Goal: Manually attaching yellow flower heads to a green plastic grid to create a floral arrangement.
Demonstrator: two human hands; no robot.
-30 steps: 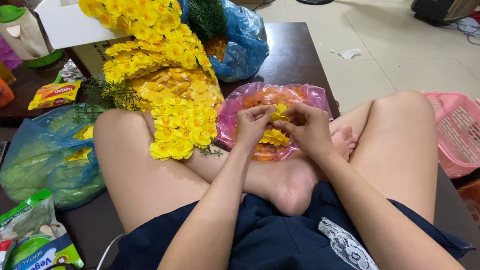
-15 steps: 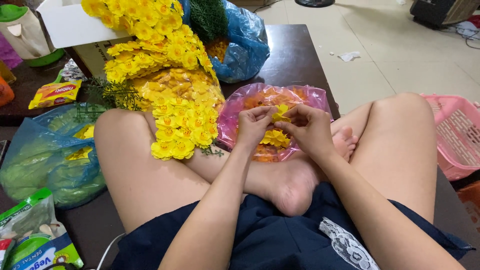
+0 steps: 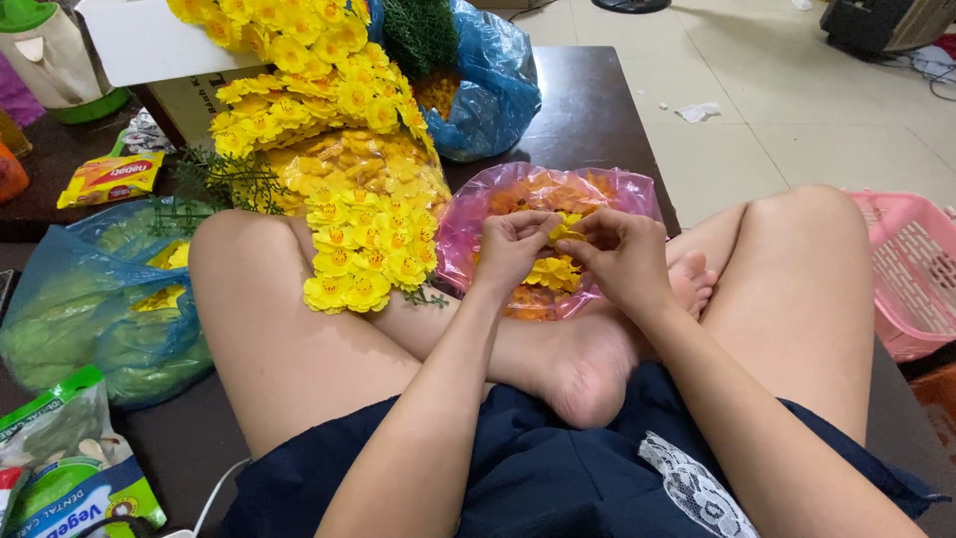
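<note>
Left hand (image 3: 513, 249) and right hand (image 3: 625, 257) pinched small yellow flower (image 3: 564, 231) between fingertips, above pink bag (image 3: 478, 214) of petals. Finished yellow garland (image 3: 349, 179) lay left of fingers.

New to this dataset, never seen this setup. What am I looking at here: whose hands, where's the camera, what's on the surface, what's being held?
There is no machine here. A person sits cross-legged on a dark table, and the single picture comes from a camera worn on their head, looking down at their own lap and hands.

The left hand and right hand meet over a pink plastic bag of orange and yellow pieces. Together they pinch a small yellow artificial flower between the fingertips.

To the left lies a big pile of finished yellow flowers, partly resting on the person's knee. Around it are a blue bag behind the pile, another blue bag of green pieces by the left knee, and a yellow snack packet. A pink basket sits at the right edge.
</note>
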